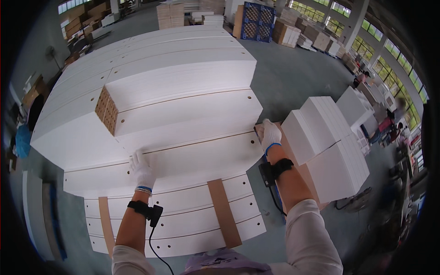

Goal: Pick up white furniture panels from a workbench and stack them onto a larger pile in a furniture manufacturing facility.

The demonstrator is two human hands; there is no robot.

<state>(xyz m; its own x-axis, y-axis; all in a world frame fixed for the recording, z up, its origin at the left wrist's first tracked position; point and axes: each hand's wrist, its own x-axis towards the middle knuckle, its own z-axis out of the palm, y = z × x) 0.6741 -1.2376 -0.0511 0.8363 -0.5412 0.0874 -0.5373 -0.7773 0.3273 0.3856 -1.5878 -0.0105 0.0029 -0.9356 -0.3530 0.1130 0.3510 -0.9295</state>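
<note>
My left hand (141,169), in a white knit glove, lies flat with fingers spread on a long white drilled board (197,156) atop a stack of similar boards. My right hand (270,134), gloved too, grips that board's right end at its corner. Both wrists wear black bands with a small device and cable. Beneath it, lower boards (183,215) carry two brown cardboard strips (224,212). A higher pile of white panels (151,87) with an exposed brown honeycomb end (107,111) rises just beyond my hands.
To the right stands a block of stacked white panels (330,142) on brown board. Grey concrete floor (298,73) lies between. A blue pallet (258,20) and cartons stand at the back; people work at the far right by the windows.
</note>
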